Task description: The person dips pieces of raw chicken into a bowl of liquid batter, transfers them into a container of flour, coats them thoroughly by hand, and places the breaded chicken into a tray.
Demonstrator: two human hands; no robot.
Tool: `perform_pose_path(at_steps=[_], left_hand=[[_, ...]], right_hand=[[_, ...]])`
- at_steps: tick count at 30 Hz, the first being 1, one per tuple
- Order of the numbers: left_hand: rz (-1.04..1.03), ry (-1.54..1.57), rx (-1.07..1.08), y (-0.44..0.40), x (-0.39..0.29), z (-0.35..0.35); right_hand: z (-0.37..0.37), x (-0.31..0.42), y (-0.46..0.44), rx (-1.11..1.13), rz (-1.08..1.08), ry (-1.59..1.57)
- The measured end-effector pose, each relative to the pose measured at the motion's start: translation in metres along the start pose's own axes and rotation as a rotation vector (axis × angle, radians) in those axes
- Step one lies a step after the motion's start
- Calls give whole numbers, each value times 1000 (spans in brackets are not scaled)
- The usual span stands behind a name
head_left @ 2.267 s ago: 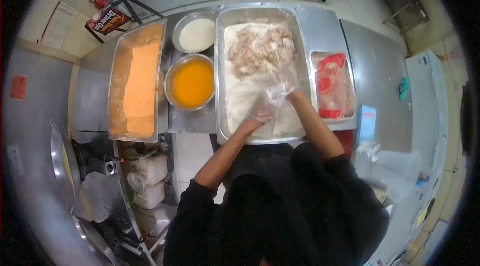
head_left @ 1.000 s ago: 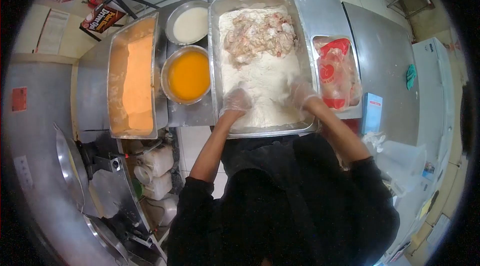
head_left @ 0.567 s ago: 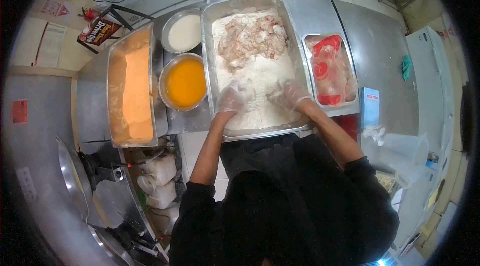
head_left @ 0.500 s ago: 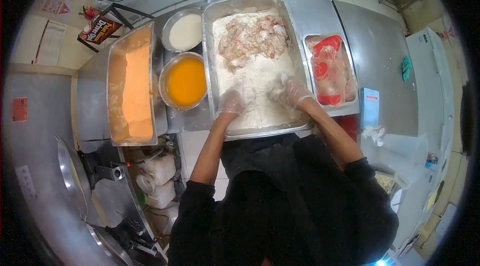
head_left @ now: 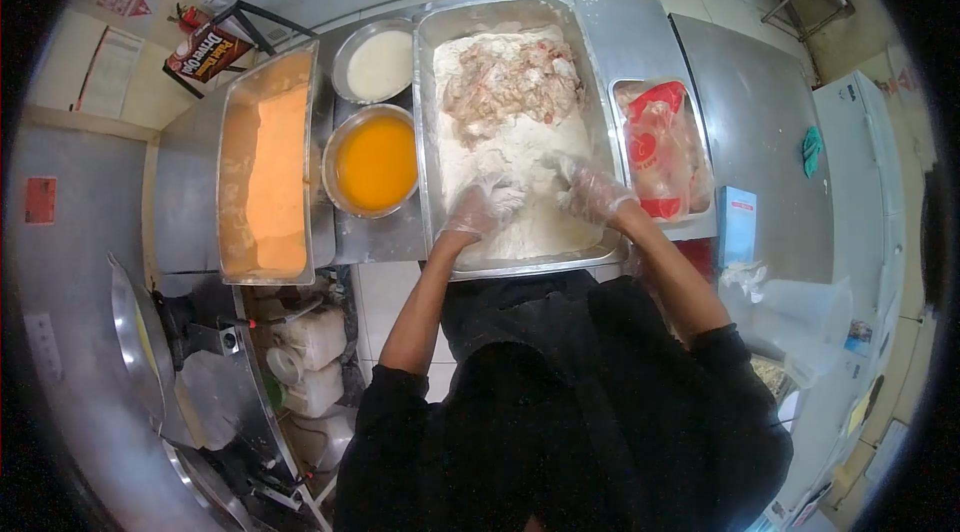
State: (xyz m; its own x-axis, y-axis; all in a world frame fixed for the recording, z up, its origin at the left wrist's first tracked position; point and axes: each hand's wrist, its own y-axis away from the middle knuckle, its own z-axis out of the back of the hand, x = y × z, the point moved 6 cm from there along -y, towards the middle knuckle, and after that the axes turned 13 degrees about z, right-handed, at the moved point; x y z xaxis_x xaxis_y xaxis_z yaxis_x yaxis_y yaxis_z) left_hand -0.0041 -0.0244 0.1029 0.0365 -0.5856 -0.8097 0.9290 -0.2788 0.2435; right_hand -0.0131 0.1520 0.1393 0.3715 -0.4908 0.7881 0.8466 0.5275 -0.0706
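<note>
A deep metal tray (head_left: pixel 428 132) holds white flour (head_left: pixel 530 237), with pale, floury pieces of raw meat (head_left: pixel 515 82) heaped in its far half. Both my hands wear clear plastic gloves dusted with flour. My left hand (head_left: pixel 487 207) is in the near left part of the tray, its fingers curled in around some flour. Opposite it, my right hand (head_left: pixel 595 192) reaches over the tray's right side. Its fingers point left and stand apart at the flour's surface, just nearer than the meat.
Left of the tray stand a bowl of orange liquid (head_left: pixel 376 164), a bowl of whitish liquid (head_left: pixel 379 65) and a long pan of orange powder (head_left: pixel 277 177). On the right are a smaller tray with a red-printed plastic bag (head_left: pixel 657 147), a blue box (head_left: pixel 738 224) and a green cloth (head_left: pixel 811 151).
My left hand has moved right and slightly away from me, and its fingers have curled in. My right hand has shifted slightly, with its fingers now lifted more clear of the flour.
</note>
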Motion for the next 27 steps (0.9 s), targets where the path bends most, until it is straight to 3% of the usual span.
perform_pose_path(at_steps=[3,5,6,7,9,11,12,14,18,21,23,24,26,27], left_hand=[[-11,57,20,0,-4,0],[37,212,50,-1,-2,0],[38,211,51,-1,-6,0],[-4,269,25,1,-13,3],[-46,328,0,2,-17,5],[31,376,116,-2,-8,-4],[33,378,112,-7,3,-8],[-165,252,109,-17,25,-24],[27,202,-93,-21,45,-30],[7,186,-116,-8,5,-13],[-29,-124,-143,-7,1,-17],[-28,-121,-142,-7,8,-20],[124,-197,-67,-10,42,-38],[124,-195,-66,-9,52,-42]], right_hand=[[-26,-14,2,164,-162,-250],[-19,17,0,117,195,41],[-20,13,-1,116,194,40],[-27,-1,-2,181,-19,-129],[-33,-6,1,244,-233,-298],[-17,27,-5,83,107,-16],[-20,23,-6,88,109,-17],[-29,14,-7,66,125,-141],[-30,13,-6,3,180,-138],[-33,-1,-3,-3,117,-216],[-38,-10,-6,111,123,40],[-33,-7,-9,114,121,42],[-32,-20,-5,355,-216,226],[-36,-33,-3,357,-217,227]])
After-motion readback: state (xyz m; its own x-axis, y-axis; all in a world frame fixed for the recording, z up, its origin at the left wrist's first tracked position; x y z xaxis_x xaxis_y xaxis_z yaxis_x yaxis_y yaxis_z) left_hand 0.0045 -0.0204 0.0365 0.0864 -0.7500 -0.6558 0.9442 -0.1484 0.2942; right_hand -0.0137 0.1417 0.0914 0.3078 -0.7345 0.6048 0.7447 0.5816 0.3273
